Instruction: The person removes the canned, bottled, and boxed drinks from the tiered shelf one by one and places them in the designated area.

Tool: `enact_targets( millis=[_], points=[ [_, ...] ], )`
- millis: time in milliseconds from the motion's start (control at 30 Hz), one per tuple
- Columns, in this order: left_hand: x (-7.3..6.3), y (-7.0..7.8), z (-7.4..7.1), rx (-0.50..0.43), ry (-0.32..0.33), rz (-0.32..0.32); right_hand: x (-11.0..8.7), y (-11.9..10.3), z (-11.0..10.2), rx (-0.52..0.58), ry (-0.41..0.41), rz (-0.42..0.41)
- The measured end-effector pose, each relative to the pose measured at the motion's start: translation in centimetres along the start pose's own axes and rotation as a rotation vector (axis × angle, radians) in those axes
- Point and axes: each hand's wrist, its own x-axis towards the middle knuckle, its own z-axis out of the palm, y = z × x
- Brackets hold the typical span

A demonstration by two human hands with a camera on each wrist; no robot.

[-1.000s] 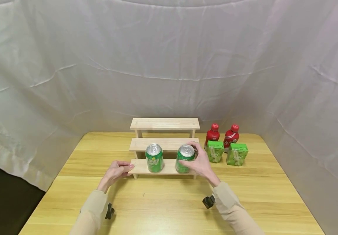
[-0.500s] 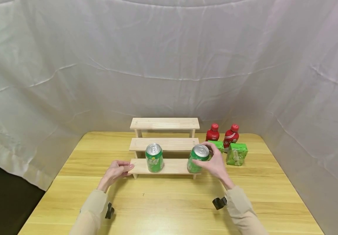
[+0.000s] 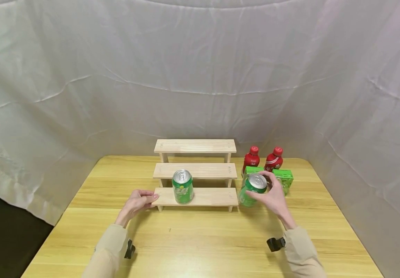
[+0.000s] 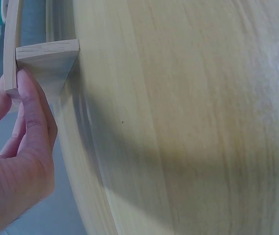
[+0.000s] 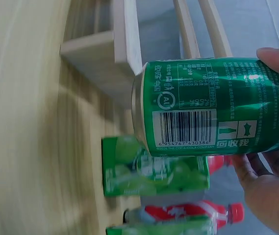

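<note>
My right hand (image 3: 274, 197) grips a green soda can (image 3: 252, 189) round its upper part, just off the right end of the wooden rack's lowest shelf. In the right wrist view, the barcode side of this can (image 5: 198, 107) faces the camera. My left hand (image 3: 138, 202) pinches the left end of the lowest shelf (image 3: 210, 196) between thumb and fingers. The left wrist view shows those fingers (image 4: 31, 105) at the board's end, beside its support leg. Another green can (image 3: 182, 189) stands upright on that shelf, left of its middle.
Two red bottles (image 3: 274, 159) stand at the back right of the wooden table (image 3: 193, 243). Before them are two green drink cartons (image 3: 283, 177), partly hidden by the right hand and can. The rack's middle (image 3: 194, 170) and top shelves (image 3: 194, 146) rise behind. A grey curtain surrounds the table.
My right hand has carried its can rightward along the lowest shelf and past its right end, in front of the cartons. The left hand and the other can have stayed put.
</note>
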Motion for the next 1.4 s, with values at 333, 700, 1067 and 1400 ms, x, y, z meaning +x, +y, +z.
enact_targets(
  millis=[333, 700, 1067, 1400],
  points=[
    [0.2, -0.2, -0.1, -0.001, 0.004, 0.008, -0.8, 1.8, -2.6, -0.032, 0.029, 0.06],
    [0.0, -0.3, -0.1, -0.008, -0.02, 0.011, -1.4, 4.0, -5.3, -0.086, 0.072, 0.111],
    [-0.1, -0.1, -0.2, -0.004, -0.024, 0.014, -1.6, 5.7, -6.7, -0.108, 0.137, 0.192],
    [0.0, -0.1, -0.2, 0.007, -0.022, 0.017, -1.7, 6.1, -6.9, -0.106, 0.171, 0.203]
  ],
)
